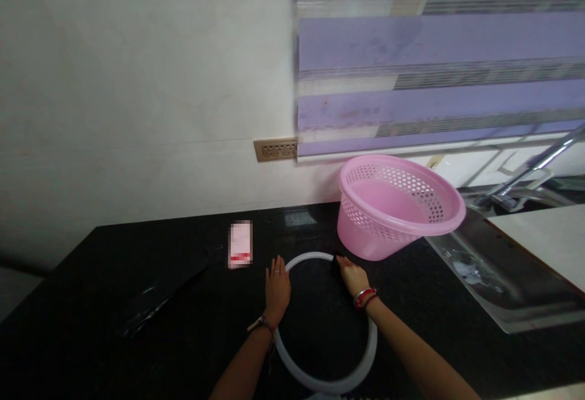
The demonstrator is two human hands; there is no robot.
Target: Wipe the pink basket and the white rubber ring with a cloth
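Observation:
A white ring (351,382) sits low in the middle of the view, over the black countertop; its inside looks dark. I cannot tell whether it is a loose hoop or the rim of a container. My left hand (277,290) lies against the ring's upper left side, fingers stretched out, with a finger ring and a bracelet showing. At the upper right of the ring is my right hand (354,277), its fingers closed together beside a small black patch. What they grip, if anything, is hidden. Red and silver bands circle that wrist.
A pink perforated basket (361,235) stands behind my right hand, close to a steel sink (498,290) with a faucet (534,171). Shiny black plastic (155,302) and a pink-white packet (240,242) lie to the left. A socket strip (276,150) is on the wall.

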